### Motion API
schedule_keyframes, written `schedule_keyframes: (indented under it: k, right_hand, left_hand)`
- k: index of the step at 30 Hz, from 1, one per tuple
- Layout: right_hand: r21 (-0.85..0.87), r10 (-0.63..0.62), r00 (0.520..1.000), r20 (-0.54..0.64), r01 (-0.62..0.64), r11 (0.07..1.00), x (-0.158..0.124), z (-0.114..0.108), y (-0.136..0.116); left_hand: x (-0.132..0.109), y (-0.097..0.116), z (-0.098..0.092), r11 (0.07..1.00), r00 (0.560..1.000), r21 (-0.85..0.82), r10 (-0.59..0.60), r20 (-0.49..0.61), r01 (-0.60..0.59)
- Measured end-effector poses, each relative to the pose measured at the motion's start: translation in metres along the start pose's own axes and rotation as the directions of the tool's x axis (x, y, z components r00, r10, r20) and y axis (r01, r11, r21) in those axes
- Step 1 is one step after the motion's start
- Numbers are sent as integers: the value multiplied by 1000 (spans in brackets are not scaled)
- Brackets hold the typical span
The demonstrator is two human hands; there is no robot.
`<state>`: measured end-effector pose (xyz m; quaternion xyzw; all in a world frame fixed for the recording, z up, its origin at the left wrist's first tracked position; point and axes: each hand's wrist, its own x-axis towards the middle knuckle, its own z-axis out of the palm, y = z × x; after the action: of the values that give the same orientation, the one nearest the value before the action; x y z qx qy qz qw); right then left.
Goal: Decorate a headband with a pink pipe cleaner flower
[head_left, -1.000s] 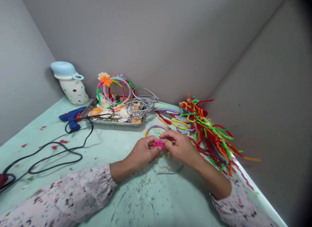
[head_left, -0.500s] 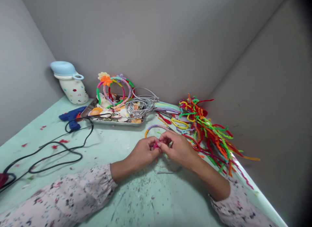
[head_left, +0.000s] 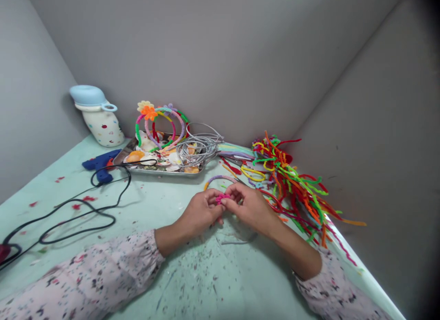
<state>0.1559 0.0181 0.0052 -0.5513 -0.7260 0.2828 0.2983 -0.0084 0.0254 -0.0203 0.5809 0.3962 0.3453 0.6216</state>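
Note:
Both my hands meet over the pale green table (head_left: 192, 283), pinching a small pink pipe-cleaner piece (head_left: 221, 199) between their fingertips. My left hand (head_left: 201, 213) is curled with thumb and fingers closed on its left side. My right hand (head_left: 249, 207) closes on its right side from above. Most of the pink piece is hidden by my fingers. A purple and orange wrapped headband (head_left: 217, 179) lies on the table just behind my hands.
A heap of coloured pipe cleaners (head_left: 292, 182) lies at the right wall. A metal tray (head_left: 165, 162) holds shells, grey wire hoops and decorated headbands (head_left: 158, 123). A blue glue gun (head_left: 101, 164) with a black cord (head_left: 75, 210) lies left, by a white spotted jug (head_left: 99, 116).
My hands have closed tighter around the pink piece, so less of it shows, and they shifted slightly up. Nothing else on the table moved.

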Motion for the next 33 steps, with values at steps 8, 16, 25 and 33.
schedule_keyframes:
  k: [8,16,25,33]
  right_hand:
    - [56,35,999,18,-36,998,0,1,0]
    - [-4,44,999,11,-44,999,0,0,0]
    - [-31,8,1000,-7,-8,999,-1,-1,-1]
    - [-129,-295,955,-15,291,948,-2,-8,-9]
  left_hand:
    - [0,-1,0,1000,1000,16,27,-7,-27]
    - [0,-3,-1,997,998,49,53,14,-54]
    - [-1,-3,-2,997,999,62,48,-22,-47]
    - [-2,-1,-1,989,995,112,102,-4,-101]
